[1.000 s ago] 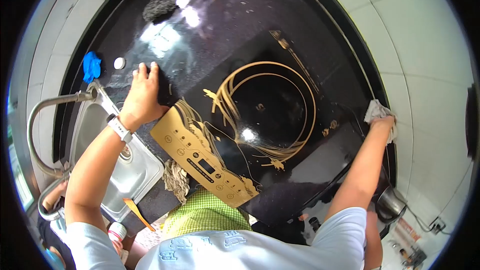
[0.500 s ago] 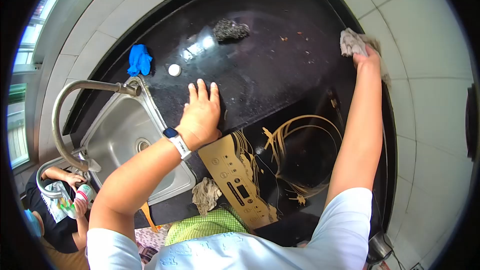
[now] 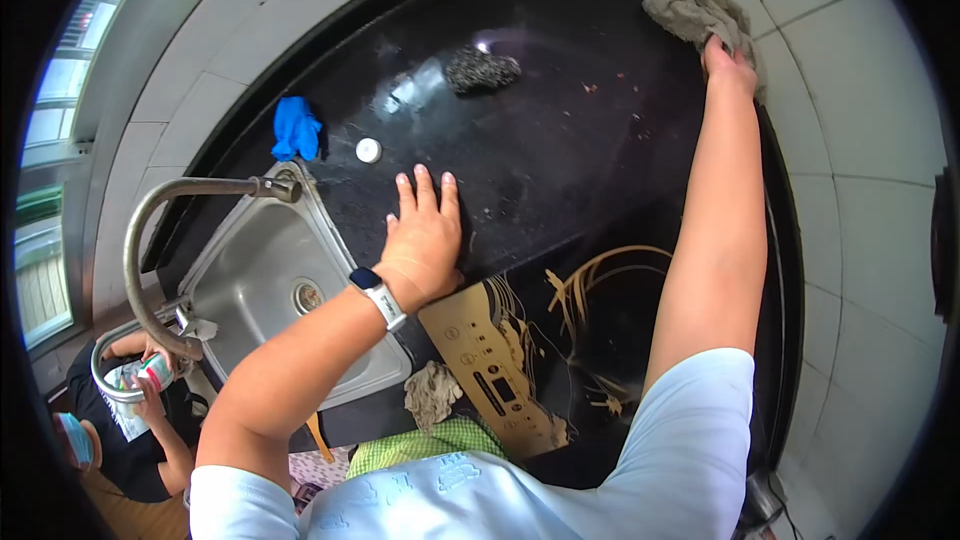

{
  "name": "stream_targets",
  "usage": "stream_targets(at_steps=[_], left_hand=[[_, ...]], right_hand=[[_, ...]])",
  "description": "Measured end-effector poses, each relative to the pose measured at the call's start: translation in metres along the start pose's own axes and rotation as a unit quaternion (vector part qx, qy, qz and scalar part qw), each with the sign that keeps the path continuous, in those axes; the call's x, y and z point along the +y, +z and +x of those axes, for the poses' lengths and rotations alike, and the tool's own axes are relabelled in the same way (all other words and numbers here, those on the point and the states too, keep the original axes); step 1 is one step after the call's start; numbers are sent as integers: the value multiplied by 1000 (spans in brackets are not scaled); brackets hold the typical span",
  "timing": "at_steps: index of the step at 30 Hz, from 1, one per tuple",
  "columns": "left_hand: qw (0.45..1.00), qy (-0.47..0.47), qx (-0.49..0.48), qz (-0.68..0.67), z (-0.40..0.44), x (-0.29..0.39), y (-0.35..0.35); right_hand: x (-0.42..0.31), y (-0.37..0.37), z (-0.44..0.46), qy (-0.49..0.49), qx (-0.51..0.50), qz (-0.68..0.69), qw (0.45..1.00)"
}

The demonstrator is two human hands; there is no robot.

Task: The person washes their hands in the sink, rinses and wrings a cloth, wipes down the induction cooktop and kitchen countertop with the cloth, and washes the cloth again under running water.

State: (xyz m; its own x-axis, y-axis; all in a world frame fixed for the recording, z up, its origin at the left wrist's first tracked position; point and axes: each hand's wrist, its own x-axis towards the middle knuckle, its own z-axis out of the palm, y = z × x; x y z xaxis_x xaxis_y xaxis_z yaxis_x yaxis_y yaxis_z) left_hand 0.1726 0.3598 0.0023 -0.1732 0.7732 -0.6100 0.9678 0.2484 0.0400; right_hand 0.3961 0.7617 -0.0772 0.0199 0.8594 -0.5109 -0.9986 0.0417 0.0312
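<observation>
While the right hand (image 3: pixel 731 68) grips cloth (image 3: pixel 697 13), the left hand (image 3: pixel 424 243) lies splayed.

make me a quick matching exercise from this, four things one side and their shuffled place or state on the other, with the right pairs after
1. left hand
2. right hand
3. white cap
4. blue bundle

A. crumpled, near the faucet base
B. gripping a greyish cloth
C. small, round, apart from both hands
D. palm down, fingers spread

Pairs: 1-D, 2-B, 3-C, 4-A
</observation>
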Motion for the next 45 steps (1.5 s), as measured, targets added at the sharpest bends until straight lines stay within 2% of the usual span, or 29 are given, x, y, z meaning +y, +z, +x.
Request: stream_targets(at_steps=[1, 3, 4, 5, 6, 7, 8, 9, 10, 11, 12, 15, 17, 19, 20, 21, 23, 24, 26, 28, 31, 33, 36, 38, 39, 40, 42, 44, 45], left_hand=[[1000, -4, 0, 0, -1, 1, -1], [1000, -2, 5, 0, 0, 0, 0], [1000, -2, 9, -5, -2, -1, 1], [1000, 1, 10, -11, -3, -1, 2], [1000, 2, 17, -14, -3, -3, 2], [1000, 2, 22, -16, -4, -4, 4], [1000, 5, 21, -20, -4, -6, 5], [1000, 3, 21, -20, -4, -6, 7], [1000, 3, 23, -20, -3, -6, 7], [1000, -1, 16, -21, -3, -6, 6], [1000, 3, 16, -25, -3, -5, 6], [999, -9, 15, -46, 0, -6, 7], [999, -3, 17, -30, -1, -5, 8], [1000, -1, 17, -21, -1, -5, 5], [1000, 0, 16, -16, -2, -5, 5], [1000, 2, 18, -19, -2, -6, 4], [1000, -1, 18, -18, -2, -5, 5], [1000, -5, 21, -13, 0, -5, 7], [1000, -8, -4, -10, 1, -5, 0], [1000, -7, -2, -18, 0, -4, -2], [1000, -9, 4, -20, 2, -2, 1], [1000, -6, 6, -15, 2, -2, 1], [1000, 0, 15, -6, 0, -2, 3], [1000, 0, 21, -8, -1, -2, 4], [1000, 0, 17, -15, -2, -2, 2], [1000, 0, 11, -21, -4, -2, 0], [999, 5, 18, -32, -5, -4, 3], [999, 6, 28, -43, -5, -7, 3], [998, 4, 30, -49, -6, -6, 2]], right_hand=[[-25, -6, 5, -9, 25, 9, 1000], [-51, -15, -25, -96, 37, -114, 988], [-75, -29, -26, -114, 41, -107, 987], [-93, -39, -40, -186, 64, -255, 947], [-132, -57, -38, -220, 94, -470, 850], [-167, -71, -40, -241, 122, -657, 704], [-205, -80, -40, -215, 104, -416, 878], [-243, -88, -40, -201, 105, -126, 966], [-215, -82, -92, -283, 78, -362, 885], [-228, -79, -105, -269, 87, -177, 943], [-263, -88, -96, -225, 106, -97, 964], [-218, -62, -110, -242, 99, -124, 957], [-188, -54, -91, -282, 165, -188, 926], [-161, -49, -48, -233, 184, -168, 940], [-114, -31, -56, -231, 164, -191, 940], [-71, -17, -62, -206, 82, -193, 956], [-21, -5, -15, -176, 99, -77, 976], [6, 0, -11, -158, 113, -152, 969], [45, 4, -9, -133, 48, -178, 974], [62, 7, -16, -42, -77, -159, 983], [47, 2, -17, -74, -57, -185, 978], [8, -8, -1, -28, -58, -1, 998], [-45, -9, -62, -124, 96, -51, 986], [-88, -21, -82, -167, 103, -86, 977], [-114, -28, -91, -149, 105, -35, 983], [-135, -34, -101, -184, 151, -38, 970], [-190, -52, -108, -225, 159, -44, 960], [-257, -84, -100, -258, 88, -133, 953], [-254, -79, -123, -316, 127, -171, 925]])
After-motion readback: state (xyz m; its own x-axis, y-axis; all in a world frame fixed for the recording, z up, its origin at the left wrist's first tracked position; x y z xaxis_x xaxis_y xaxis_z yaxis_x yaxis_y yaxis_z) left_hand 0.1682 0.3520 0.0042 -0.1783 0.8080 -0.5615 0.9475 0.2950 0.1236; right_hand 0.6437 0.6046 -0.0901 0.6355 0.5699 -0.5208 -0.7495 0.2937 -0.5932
